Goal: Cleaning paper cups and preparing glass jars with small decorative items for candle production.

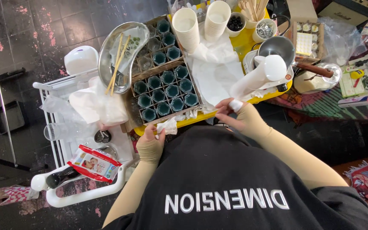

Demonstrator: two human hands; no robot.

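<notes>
My left hand point(151, 140) pinches a crumpled white tissue point(168, 126) at the near edge of the yellow tray point(243, 41). My right hand point(238, 116) grips the lower end of a white plastic bag or sleeve point(252, 81) that rises toward a white round lid point(274, 68). Both forearms wear beige sleeves. Just beyond my hands a cardboard box point(166, 90) holds several small glass cups filled with dark teal material.
A metal kidney dish point(120, 52) with wooden sticks lies left of the box. Stacks of paper cups point(201, 25), a steel pot point(277, 47), small bowls and white paper sit farther back. A white cart point(81, 127) with a wipes packet point(94, 164) stands at left.
</notes>
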